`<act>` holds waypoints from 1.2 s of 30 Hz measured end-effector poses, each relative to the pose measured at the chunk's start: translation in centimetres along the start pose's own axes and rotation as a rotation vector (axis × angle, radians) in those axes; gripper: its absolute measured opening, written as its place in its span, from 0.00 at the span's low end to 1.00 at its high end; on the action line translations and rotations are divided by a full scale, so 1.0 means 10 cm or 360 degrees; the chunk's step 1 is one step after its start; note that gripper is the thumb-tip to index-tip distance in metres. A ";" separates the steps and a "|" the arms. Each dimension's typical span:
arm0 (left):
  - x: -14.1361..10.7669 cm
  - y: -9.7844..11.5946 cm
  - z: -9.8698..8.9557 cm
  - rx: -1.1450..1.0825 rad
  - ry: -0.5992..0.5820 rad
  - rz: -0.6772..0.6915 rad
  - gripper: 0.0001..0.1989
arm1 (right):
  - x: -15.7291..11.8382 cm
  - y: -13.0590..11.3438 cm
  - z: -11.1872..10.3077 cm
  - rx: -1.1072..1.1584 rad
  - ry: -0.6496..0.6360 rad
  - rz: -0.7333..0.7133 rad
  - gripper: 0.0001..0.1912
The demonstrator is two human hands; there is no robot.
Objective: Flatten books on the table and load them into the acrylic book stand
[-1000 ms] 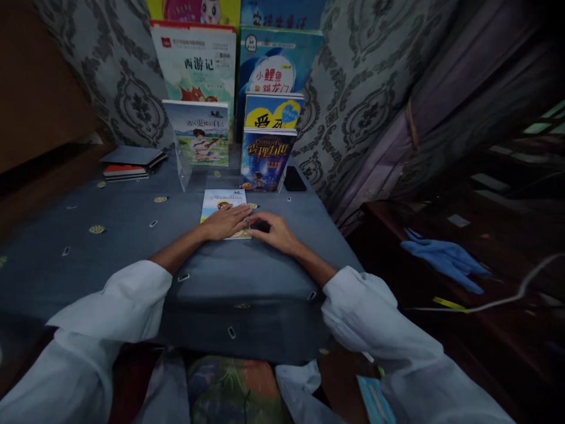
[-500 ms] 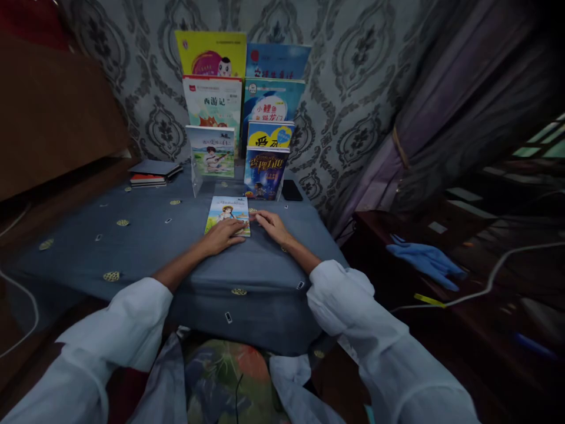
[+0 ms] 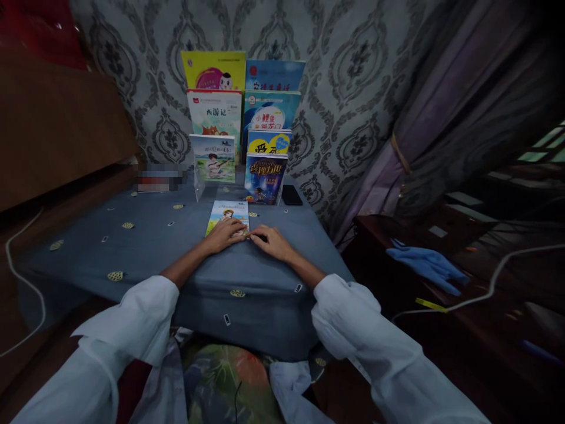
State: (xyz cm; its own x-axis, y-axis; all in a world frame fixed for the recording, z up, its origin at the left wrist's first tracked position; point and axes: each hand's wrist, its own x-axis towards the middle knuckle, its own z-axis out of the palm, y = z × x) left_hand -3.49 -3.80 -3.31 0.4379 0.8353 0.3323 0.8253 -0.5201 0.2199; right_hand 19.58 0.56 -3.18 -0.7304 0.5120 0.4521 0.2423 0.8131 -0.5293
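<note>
Left hand [image 3: 226, 235] laid over the book [image 3: 224, 212], fingers loosely spread across the near right part of its cover, no grip seen. Right hand [image 3: 271, 242] at the book's near right corner, fingers curled; cannot tell if the edge is pinched. Book flat on the table [image 3: 154, 247], extending ahead of the left hand, the nearer one; long axis seems to run away from the body, toward the clear rack [image 3: 198, 191]. In it, left column: three books [image 3: 214, 115]; right: four books [image 3: 272, 112]. Phone [image 3: 292, 195] just right of rack
</note>
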 end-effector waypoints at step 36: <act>-0.05 -0.02 -0.04 0.0205 -0.0235 -0.0573 0.32 | -0.08 -0.20 0.02 -0.0507 -0.0095 -0.0187 0.12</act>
State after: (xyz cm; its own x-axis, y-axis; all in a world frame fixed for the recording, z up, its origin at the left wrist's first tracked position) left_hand -4.01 -4.20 -3.18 0.1515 0.9814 0.1175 0.9690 -0.1710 0.1784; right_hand 19.58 -1.58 -2.64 -0.7990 0.4000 0.4489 0.3344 0.9161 -0.2212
